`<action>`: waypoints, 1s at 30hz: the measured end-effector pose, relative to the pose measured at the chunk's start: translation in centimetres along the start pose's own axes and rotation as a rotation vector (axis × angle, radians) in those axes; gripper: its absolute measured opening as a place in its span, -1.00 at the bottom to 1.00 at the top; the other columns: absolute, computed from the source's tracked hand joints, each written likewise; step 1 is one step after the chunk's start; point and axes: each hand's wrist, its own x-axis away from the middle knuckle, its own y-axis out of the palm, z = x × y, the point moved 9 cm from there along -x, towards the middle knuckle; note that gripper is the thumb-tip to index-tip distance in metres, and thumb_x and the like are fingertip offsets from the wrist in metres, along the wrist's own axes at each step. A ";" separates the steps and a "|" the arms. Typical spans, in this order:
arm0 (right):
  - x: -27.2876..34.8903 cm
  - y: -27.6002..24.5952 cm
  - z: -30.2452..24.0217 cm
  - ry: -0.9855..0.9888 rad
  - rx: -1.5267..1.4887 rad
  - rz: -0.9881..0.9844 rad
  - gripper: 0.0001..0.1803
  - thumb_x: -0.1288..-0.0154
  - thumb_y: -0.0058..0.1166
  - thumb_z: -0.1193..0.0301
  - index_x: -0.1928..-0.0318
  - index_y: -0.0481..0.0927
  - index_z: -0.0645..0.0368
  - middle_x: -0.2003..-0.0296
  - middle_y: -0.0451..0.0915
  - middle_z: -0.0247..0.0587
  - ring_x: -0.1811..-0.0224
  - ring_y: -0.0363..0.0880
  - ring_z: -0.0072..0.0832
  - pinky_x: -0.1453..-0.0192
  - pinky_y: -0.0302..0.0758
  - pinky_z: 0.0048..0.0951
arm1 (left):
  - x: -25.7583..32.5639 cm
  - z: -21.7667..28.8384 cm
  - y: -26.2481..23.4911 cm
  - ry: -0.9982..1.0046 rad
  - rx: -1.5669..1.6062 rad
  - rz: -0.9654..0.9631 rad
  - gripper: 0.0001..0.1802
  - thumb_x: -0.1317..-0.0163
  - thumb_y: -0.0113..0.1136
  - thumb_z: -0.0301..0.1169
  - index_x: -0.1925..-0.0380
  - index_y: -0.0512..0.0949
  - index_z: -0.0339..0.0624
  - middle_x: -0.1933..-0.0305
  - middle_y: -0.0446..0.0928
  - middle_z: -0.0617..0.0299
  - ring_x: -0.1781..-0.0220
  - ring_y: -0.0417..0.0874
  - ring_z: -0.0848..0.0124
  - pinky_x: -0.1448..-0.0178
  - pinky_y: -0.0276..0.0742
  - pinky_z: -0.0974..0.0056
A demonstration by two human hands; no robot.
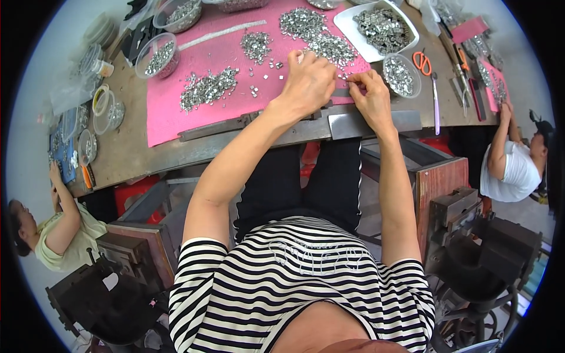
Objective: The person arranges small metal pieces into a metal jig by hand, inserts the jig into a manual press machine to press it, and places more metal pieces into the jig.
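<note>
My left hand point(307, 83) is closed above the pink mat point(168, 120), its fingers curled round something mostly hidden; a pale bit shows at the fingertips. Close by on the right, my right hand point(371, 99) pinches thumb and forefinger together, and whatever lies between them is too small to name. Small shiny metal pieces lie heaped on the mat: a left pile point(209, 88), a middle pile point(255, 47) and a larger pile point(331, 48) just beyond my hands. A flat grey metal plate point(376, 125) runs along the table edge below my right hand.
A white tray point(347, 30) of metal pieces and a round clear tub point(401, 75) stand to the right. Orange-handled scissors point(421, 62) and a purple-handled tool point(436, 112) lie beyond. Another tub point(158, 56) is at left. Co-workers sit at both sides.
</note>
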 end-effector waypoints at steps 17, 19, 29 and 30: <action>2.7 3.0 -10.9 -0.362 -0.137 -0.131 -0.81 -0.21 0.16 0.65 0.16 0.52 0.25 0.17 0.53 -0.10 0.07 0.54 -0.13 -0.07 0.40 -0.18 | 8.3 -0.9 -6.2 -0.123 0.179 0.097 -0.88 -0.13 0.37 -0.46 0.33 0.63 -0.15 0.32 0.58 0.26 0.17 0.56 0.26 -0.15 0.32 0.12; 3.1 3.7 -10.8 -0.379 -0.085 -0.123 -0.82 -0.21 0.14 0.64 0.16 0.52 0.24 0.16 0.52 -0.10 0.07 0.53 -0.14 -0.06 0.40 -0.18 | 8.2 -0.8 -6.1 -0.127 0.179 0.104 -0.87 -0.11 0.38 -0.48 0.33 0.63 -0.16 0.32 0.58 0.25 0.18 0.56 0.24 -0.14 0.35 0.09; 3.2 2.8 -11.7 -0.454 -0.090 -0.107 -0.85 -0.22 0.19 0.58 0.18 0.58 0.20 0.18 0.60 -0.17 0.07 0.60 -0.22 -0.05 0.45 -0.18 | 9.4 -1.5 -6.5 -0.247 0.265 0.197 -0.86 -0.22 0.28 -0.56 0.21 0.66 -0.18 0.28 0.64 0.18 0.14 0.62 0.17 -0.38 0.33 -0.15; 2.8 2.2 -10.6 -0.403 -0.106 -0.064 -0.85 -0.23 0.20 0.58 0.18 0.59 0.20 0.18 0.62 -0.17 0.06 0.61 -0.21 -0.05 0.45 -0.18 | 9.4 -1.4 -6.5 -0.245 0.267 0.198 -0.86 -0.22 0.28 -0.56 0.21 0.66 -0.18 0.28 0.64 0.18 0.14 0.62 0.17 -0.38 0.33 -0.15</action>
